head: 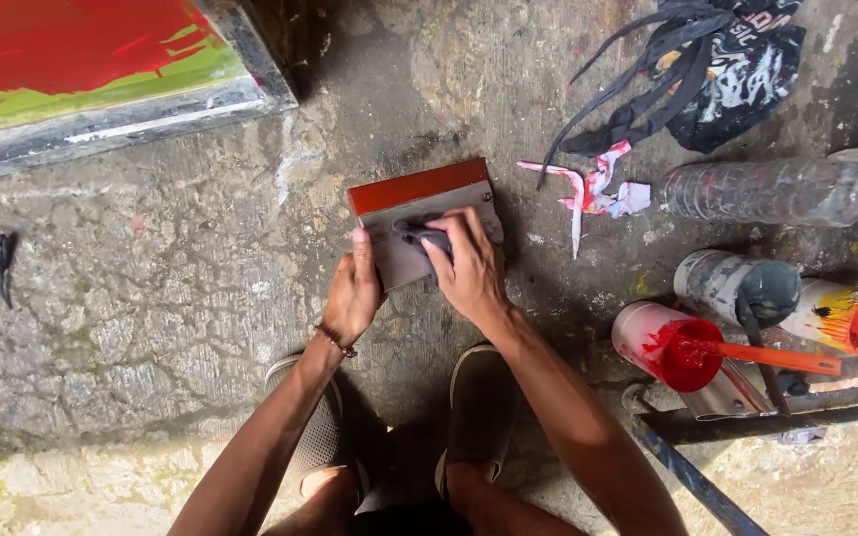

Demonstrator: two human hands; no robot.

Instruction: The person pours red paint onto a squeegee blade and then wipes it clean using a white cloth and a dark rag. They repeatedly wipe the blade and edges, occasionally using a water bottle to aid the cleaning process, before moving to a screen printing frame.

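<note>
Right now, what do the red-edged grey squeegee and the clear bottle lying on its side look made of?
Red-edged grey squeegee: the flat matte grey body looks like metal, possibly aluminium; the smooth red strip along its far edge looks like rubber. Clear bottle: thin see-through plastic by its ribbed wall, smeared with paint.

I see a flat rectangular squeegee with a grey metal body and a red-orange rubber edge lying on the cracked concrete floor, its red edge on the far side and its grey face turned up, slightly skewed so the right end sits further away. My left hand grips its near left corner, thumb up along the left edge. My right hand presses a small dark grey cloth onto the grey face, near the middle of the squeegee, fingers spread over the crumpled cloth.
</note>
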